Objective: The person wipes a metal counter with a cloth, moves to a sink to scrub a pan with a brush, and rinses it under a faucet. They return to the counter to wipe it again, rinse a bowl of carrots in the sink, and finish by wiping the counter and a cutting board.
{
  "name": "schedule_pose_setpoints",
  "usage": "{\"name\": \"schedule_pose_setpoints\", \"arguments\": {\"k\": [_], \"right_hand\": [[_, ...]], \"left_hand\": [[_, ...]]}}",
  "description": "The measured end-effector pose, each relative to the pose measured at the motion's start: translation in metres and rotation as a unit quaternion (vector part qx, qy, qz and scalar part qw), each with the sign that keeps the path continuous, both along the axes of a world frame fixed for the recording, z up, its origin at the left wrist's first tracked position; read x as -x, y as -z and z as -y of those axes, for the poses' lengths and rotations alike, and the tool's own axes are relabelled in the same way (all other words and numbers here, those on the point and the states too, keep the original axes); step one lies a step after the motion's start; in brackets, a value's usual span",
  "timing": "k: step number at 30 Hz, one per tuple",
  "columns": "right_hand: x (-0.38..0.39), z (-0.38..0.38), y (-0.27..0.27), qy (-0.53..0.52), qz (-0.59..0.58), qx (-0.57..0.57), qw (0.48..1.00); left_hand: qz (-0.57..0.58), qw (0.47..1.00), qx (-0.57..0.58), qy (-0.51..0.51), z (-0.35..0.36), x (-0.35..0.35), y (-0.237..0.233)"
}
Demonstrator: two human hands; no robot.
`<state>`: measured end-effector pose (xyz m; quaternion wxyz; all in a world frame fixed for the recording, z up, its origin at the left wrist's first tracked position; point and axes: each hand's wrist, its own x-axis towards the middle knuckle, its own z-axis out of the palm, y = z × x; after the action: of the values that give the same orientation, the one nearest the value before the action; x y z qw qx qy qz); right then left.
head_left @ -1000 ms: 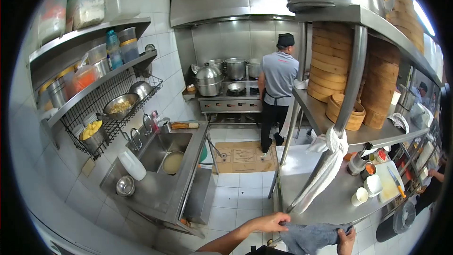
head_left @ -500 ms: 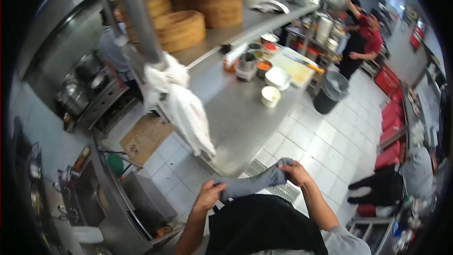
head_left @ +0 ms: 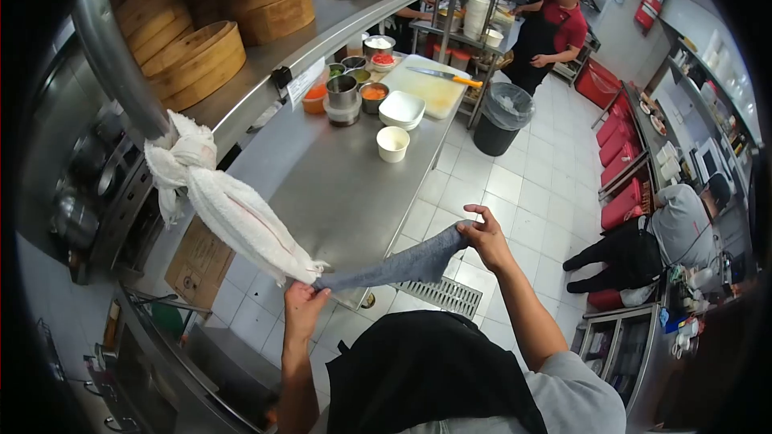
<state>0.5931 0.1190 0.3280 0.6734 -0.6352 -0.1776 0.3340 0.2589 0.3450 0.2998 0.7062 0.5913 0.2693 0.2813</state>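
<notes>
Left hand (head_left: 302, 310): raised from bottom, forearm near upright, fingertips up; thumb and fingers closed on one end of grey cloth (head_left: 396, 266), near tip of white towel (head_left: 244, 211). Right hand (head_left: 485, 239): higher, forearm slanting up and leftward; thumb and fingers pinch other end, upper fingers partly extended. Cloth: spans between hands, sagging, in front of steel table (head_left: 334, 198), beyond black apron (head_left: 430, 374).

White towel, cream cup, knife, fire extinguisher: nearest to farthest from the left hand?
1. White towel: beside the left hand
2. Cream cup: counter's right side
3. Knife: on cutting board, beyond
4. Fire extinguisher: far background, right
</notes>
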Motion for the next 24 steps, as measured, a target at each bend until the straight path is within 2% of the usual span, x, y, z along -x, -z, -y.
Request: {"name": "schedule_pose_setpoints", "arguments": {"k": [1, 2, 3, 4, 5, 6, 7, 8, 10, 11, 12, 14, 15, 16, 17, 19, 20, 22, 23, 24], "right_hand": [[-0.003, -0.001, -0.008, 0.003, 0.005, -0.002, 1.000], [-0.003, -0.001, -0.016, -0.030, 0.066, -0.033, 0.997], [-0.001, -0.002, -0.021, -0.063, 0.125, -0.063, 0.988], [0.001, -0.003, -0.018, -0.060, 0.125, -0.064, 0.988], [0.003, -0.002, -0.011, -0.113, 0.175, -0.015, 0.978], [0.005, 0.000, -0.002, -0.164, 0.223, 0.035, 0.960], [0.003, -0.001, 0.007, -0.171, 0.252, 0.055, 0.951], [-0.005, -0.001, 0.010, -0.167, 0.256, 0.054, 0.951], [-0.011, -0.001, -0.002, -0.108, 0.135, -0.016, 0.985], [-0.010, 0.003, -0.006, -0.053, 0.131, -0.020, 0.990], [-0.002, 0.011, 0.002, -0.042, 0.121, -0.015, 0.992], [0.000, 0.010, 0.008, -0.177, 0.192, 0.093, 0.961], [0.004, 0.012, 0.001, -0.155, 0.209, 0.111, 0.959], [-0.002, 0.013, 0.005, -0.157, 0.212, 0.111, 0.958], [-0.010, 0.016, 0.014, -0.115, 0.228, 0.106, 0.961], [-0.012, 0.019, 0.008, -0.044, 0.253, 0.107, 0.961], [-0.019, 0.020, 0.009, -0.028, 0.301, 0.108, 0.947], [-0.031, 0.021, -0.004, -0.003, 0.459, 0.112, 0.881], [-0.037, 0.020, -0.006, -0.002, 0.460, 0.112, 0.881], [-0.045, 0.018, -0.008, 0.027, 0.463, 0.087, 0.881]], "left_hand": [[0.008, 0.999, -0.050, -0.014, 0.003, -0.007, -0.001], [0.010, 0.999, -0.052, -0.011, 0.000, -0.010, 0.002], [-0.059, 0.974, -0.213, -0.045, -0.003, -0.013, 0.005], [-0.126, 0.918, -0.367, -0.078, -0.006, -0.014, 0.007], [-0.126, 0.918, -0.369, -0.074, -0.007, -0.016, 0.010], [-0.135, 0.947, -0.273, -0.099, -0.006, -0.020, 0.007], [-0.140, 0.966, -0.175, -0.125, -0.007, -0.025, 0.005], [-0.136, 0.967, -0.178, -0.123, -0.008, -0.029, 0.007], [-0.016, 0.980, -0.130, -0.152, -0.005, -0.034, 0.013], [-0.019, 0.981, -0.128, -0.147, -0.003, -0.033, 0.016], [-0.038, 0.981, -0.130, -0.139, 0.003, -0.031, 0.010], [-0.046, 0.980, -0.138, -0.136, 0.000, -0.035, 0.019], [-0.045, 0.978, -0.150, -0.139, -0.007, -0.035, 0.044], [-0.044, 0.975, -0.161, -0.145, -0.008, -0.039, 0.048], [-0.045, 0.975, -0.158, -0.148, -0.006, -0.042, 0.054], [-0.040, 0.987, -0.068, -0.143, 0.001, -0.051, 0.037], [-0.040, 0.987, -0.071, -0.141, 0.000, -0.054, 0.036], [-0.154, 0.978, -0.077, -0.117, 0.000, -0.063, 0.036], [-0.153, 0.978, -0.078, -0.116, 0.001, -0.070, 0.037], [-0.104, 0.972, -0.144, -0.155, 0.003, -0.080, 0.035]]}}
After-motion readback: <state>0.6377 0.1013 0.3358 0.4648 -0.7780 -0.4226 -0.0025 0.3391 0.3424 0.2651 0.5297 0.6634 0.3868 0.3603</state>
